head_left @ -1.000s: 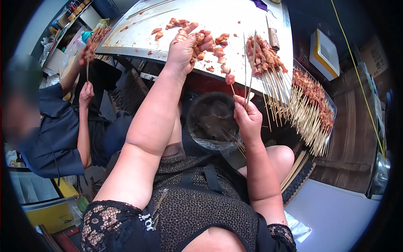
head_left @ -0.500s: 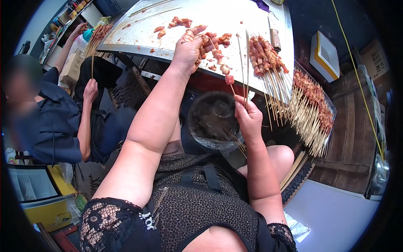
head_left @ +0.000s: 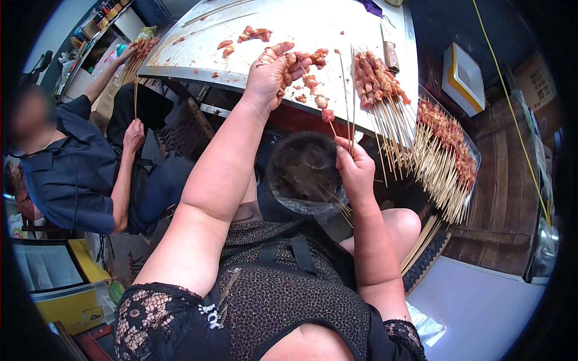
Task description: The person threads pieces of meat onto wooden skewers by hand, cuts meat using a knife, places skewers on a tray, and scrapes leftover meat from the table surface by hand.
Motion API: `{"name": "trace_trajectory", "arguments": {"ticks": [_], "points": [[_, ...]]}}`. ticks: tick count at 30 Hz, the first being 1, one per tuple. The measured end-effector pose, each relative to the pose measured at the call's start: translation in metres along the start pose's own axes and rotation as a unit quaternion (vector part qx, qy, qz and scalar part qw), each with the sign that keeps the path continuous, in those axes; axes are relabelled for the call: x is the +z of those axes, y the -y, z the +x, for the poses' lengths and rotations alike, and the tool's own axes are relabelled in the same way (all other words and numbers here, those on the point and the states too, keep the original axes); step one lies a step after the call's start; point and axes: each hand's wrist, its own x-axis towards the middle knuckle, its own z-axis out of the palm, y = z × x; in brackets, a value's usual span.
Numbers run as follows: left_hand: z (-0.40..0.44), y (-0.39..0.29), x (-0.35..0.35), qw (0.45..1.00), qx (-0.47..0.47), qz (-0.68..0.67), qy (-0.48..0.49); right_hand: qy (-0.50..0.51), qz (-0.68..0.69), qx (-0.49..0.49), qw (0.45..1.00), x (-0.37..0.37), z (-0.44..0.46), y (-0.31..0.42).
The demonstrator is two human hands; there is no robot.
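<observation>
My left hand [head_left: 272,75] is over the near edge of the white table [head_left: 223,42], its fingers curled round raw meat pieces at the upper end of a skewer. Several chunks of meat [head_left: 320,100] are threaded on that skewer, below the fingers. My right hand [head_left: 354,162] pinches the skewer's lower end, together with bare sticks [head_left: 353,90] that point upward. Just right of these sticks lies a pile of finished meat skewers [head_left: 379,78] on the table. Loose meat [head_left: 255,33] lies beyond my left hand.
A tray of many skewers [head_left: 448,144] stands at the right. A knife [head_left: 391,56] lies near the table's right edge. Below the table is a dark basin [head_left: 304,168] with plastic round it. At the left sits a co-worker [head_left: 72,162], holding a stick near more skewers [head_left: 142,48].
My left hand has shifted slightly on the meat, staying at the skewer's upper end. My right hand has hardly moved. The co-worker's raised hand has gone to the skewers at the table's left.
</observation>
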Motion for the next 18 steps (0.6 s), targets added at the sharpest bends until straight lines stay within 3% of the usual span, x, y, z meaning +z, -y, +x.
{"name": "trace_trajectory", "arguments": {"ticks": [10,15,18], "points": [[-0.007,0.002,0.003,0.999,-0.018,0.017,0.021,-0.010,0.004,-0.028,1.000,0.004,0.000,-0.003],[-0.010,0.002,0.004,0.993,-0.044,0.066,0.089,-0.005,0.005,-0.029,1.000,0.003,0.000,-0.003],[-0.012,0.000,0.004,0.994,-0.081,0.020,0.070,-0.008,0.025,-0.032,0.999,0.002,0.001,-0.002]]}}
